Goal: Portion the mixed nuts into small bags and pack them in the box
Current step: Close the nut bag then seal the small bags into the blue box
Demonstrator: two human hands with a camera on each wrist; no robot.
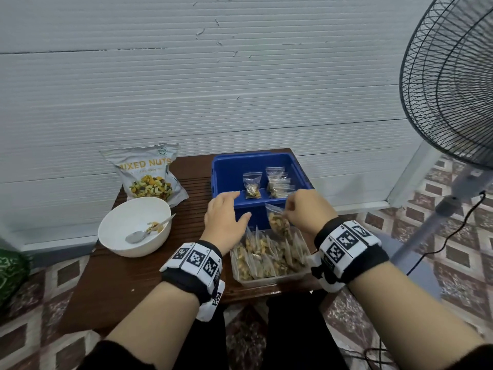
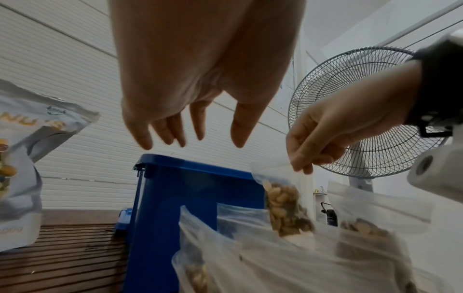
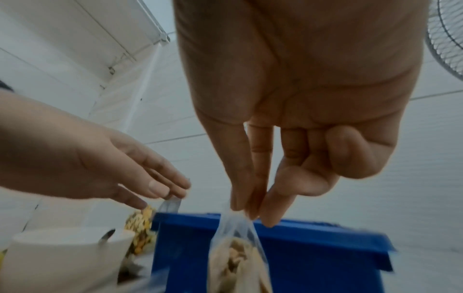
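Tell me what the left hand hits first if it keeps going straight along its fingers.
Probably the blue box: the left hand points open-fingered at its near rim, above it. Depth is unclear; it might instead pass over toward the small bags inside.

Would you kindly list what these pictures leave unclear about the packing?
- Head view: count of bags in the clear tray; they overlap.
- Head view: stack in the blue box; too small to count.
- Right wrist view: whether the held bag is sealed; blurred, pinched by the right hand.
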